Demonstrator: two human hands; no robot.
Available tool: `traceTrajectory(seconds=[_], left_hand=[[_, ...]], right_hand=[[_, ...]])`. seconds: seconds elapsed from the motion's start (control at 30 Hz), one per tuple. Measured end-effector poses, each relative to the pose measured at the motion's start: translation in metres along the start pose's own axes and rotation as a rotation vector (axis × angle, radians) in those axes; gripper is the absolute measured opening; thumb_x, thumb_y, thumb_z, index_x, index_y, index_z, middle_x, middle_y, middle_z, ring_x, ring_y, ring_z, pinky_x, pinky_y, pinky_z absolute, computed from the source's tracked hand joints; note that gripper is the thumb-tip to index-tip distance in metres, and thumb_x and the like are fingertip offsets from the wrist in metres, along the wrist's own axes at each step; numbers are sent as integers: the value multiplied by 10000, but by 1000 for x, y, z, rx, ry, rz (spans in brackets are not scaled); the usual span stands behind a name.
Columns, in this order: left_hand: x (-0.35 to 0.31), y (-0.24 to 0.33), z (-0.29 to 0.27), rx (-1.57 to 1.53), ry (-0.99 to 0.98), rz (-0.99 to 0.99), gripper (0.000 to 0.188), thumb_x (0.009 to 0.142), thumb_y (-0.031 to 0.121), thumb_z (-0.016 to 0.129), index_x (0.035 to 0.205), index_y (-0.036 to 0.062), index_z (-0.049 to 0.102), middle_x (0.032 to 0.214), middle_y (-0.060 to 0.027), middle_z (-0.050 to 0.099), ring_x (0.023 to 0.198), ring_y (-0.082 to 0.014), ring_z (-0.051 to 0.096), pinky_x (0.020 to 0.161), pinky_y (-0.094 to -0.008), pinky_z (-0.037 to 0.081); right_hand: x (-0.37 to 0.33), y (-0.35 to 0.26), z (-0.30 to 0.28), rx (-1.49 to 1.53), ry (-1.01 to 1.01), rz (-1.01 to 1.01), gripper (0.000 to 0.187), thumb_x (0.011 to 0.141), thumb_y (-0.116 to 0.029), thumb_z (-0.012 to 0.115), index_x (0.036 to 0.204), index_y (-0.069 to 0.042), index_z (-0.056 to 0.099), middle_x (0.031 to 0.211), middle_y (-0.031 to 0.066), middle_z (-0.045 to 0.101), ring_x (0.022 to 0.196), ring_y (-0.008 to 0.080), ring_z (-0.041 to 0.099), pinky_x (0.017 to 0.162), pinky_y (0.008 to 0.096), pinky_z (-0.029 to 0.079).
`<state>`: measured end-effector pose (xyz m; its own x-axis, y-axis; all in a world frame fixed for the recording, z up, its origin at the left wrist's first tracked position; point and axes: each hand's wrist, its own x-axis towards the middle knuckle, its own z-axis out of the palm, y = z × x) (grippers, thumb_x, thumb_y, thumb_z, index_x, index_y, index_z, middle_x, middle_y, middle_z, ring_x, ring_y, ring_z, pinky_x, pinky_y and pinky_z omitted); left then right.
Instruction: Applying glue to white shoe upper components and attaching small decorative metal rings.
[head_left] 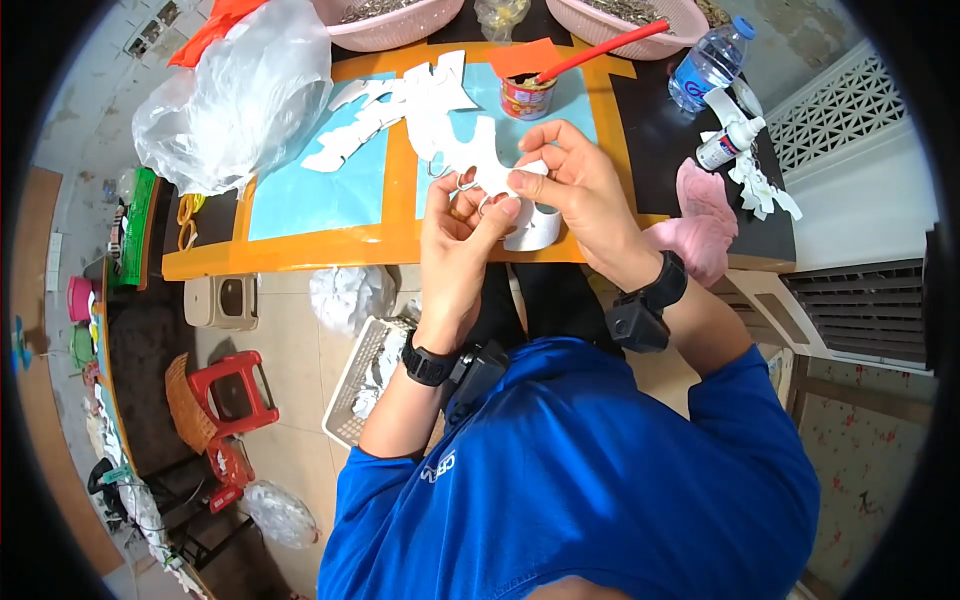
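A white, wavy-edged strip (487, 158) with rounded cutouts is held up between my hands above the table's near edge. My left hand (465, 225) pinches its lower end, fingers closed beside thin curved metal loops (466, 182). My right hand (575, 180) is closed too, thumb and index finger pinching the strip's right side. Right below the hands, a white roll or curled band (534, 232) sits at the table edge, partly hidden. More white cut strips (365, 125) lie in a loose heap beyond my left hand; whether the held strip joins them I cannot tell.
The table has blue sheets (330, 200) edged with orange tape (340, 250). A small tub (527, 100), pink baskets (390, 25) of metal pieces, a water bottle (710, 65), a white bottle (730, 143), pink cloth (703, 220) and a plastic bag (240, 100) surround the work area.
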<state>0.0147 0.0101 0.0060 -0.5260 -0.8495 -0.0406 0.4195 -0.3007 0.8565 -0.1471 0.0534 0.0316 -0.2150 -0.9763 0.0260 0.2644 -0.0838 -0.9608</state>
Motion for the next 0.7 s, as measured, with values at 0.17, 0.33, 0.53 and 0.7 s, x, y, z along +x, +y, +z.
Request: traceTrajectory(seconds=[0.17,0.33,0.53,0.7], left_hand=[[-4,1,1,-24,29,19,526,914,-34,732,1348,42,446,1075,-62,675,999,-149,686,909,-301,556],[-3,0,-3,-37,41,52,524,908,-68,707,1351,32,445,1050,-75,699,1005,-152,690,917,-301,552],[1,0,-3,-12,76,49,477,925,-37,672,1354,54,484,1045,-44,702,946,-139,693,859,-297,570],[5,-4,-8,-64,133,18,483,913,-35,668,1352,31,478,1009,-41,697,899,-129,677,821,-287,563]], right_hand=[[3,5,2,9,55,-61,272,940,-39,716,1140,-60,533,992,42,679,923,81,635,794,222,476],[1,0,4,35,91,15,209,953,-84,717,1083,-74,553,963,14,665,863,55,600,722,216,449],[0,4,4,54,101,114,166,969,-127,714,1046,-66,580,941,9,660,823,52,589,673,230,455],[-2,12,-1,179,119,237,152,1010,-176,667,1103,-59,640,1079,30,638,913,88,608,747,257,504]])
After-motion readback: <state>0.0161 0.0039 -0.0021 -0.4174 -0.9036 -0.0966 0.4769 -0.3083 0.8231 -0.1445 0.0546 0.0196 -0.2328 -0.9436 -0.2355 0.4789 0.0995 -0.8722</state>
